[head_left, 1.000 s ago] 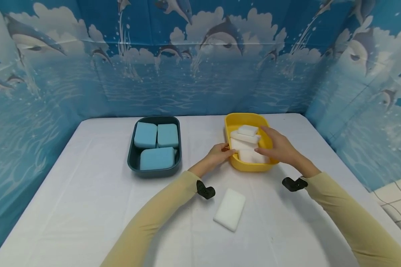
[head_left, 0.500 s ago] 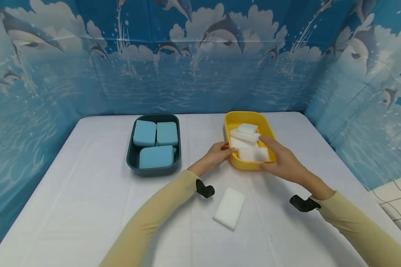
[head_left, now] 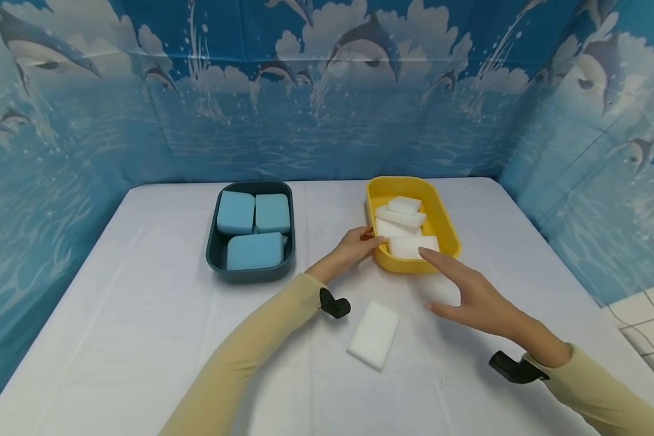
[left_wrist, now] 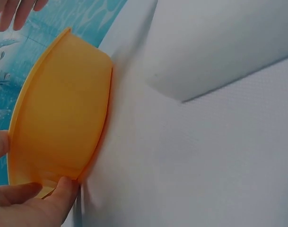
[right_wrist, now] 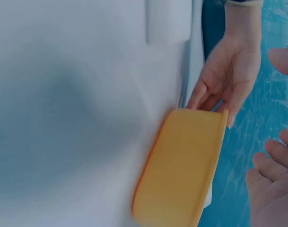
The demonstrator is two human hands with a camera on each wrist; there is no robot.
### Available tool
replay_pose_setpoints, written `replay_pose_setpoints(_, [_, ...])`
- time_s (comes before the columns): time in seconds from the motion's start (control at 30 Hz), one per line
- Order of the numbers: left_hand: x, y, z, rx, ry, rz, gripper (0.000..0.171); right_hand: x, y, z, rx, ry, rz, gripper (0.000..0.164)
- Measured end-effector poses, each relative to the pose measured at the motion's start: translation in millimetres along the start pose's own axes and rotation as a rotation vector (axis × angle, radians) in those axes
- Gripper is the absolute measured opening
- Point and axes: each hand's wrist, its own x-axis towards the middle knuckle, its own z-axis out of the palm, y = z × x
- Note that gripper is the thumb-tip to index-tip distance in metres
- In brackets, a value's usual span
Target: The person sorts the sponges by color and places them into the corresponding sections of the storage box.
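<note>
My left hand (head_left: 354, 247) grips the left rim of a yellow plastic tub (head_left: 440, 212), thumb over the edge and fingers against the outer wall. Inside the tub, several white sponges (head_left: 414, 247) lie piled, a small one on top. In the left wrist view the tub's outer side (left_wrist: 63, 109) shows between thumb and fingers. My right hand (head_left: 471, 297) hangs above the table in front of the tub's right corner, fingers spread and nothing in them. The right wrist view has the right hand (right_wrist: 276, 189) apart from the tub. One white sponge (head_left: 373, 336) lies flat on the table between my arms.
A dark teal tub (head_left: 251, 277) holding light blue sponges (head_left: 255, 251) stands on the left of the white-covered table (head_left: 120, 315). A dolphin-print curtain (head_left: 316, 139) hangs behind the table and along its sides.
My right hand has drawn back from over the white sponges, toward me and to the right, with nothing in it. The left hand stays on the yellow tub's rim.
</note>
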Motion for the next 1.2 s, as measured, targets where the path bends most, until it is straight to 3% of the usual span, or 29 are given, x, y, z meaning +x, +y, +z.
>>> replay_pose_setpoints(0.2, [-1.5,-0.7,-0.5,0.023,0.01,0.011,0.055,-11.1,-7.8,11.2,0.079,-0.088,-0.065,0.082])
replay_pose_setpoints(0.4, [0.1,-2.6,-2.5,0.022,0.018,0.024,0.054,-8.6,-8.3,27.2,0.116,-0.182,-0.152,0.078])
replay_pose_setpoints(0.5, [0.0,-2.9,-2.3,0.035,0.012,0.026,0.056,-6.1,-6.1,35.3,0.124,-0.224,-0.156,0.078])
replay_pose_setpoints(0.83, [0.5,0.0,-0.4,0.006,0.011,0.036,0.056,11.8,6.3,52.1,0.205,-0.319,-0.254,0.078])
replay_pose_setpoints(1.2, [-3.8,0.1,1.1,-0.016,-0.002,0.023,0.056,33.7,4.2,64.2,0.17,-0.496,-0.309,0.073])
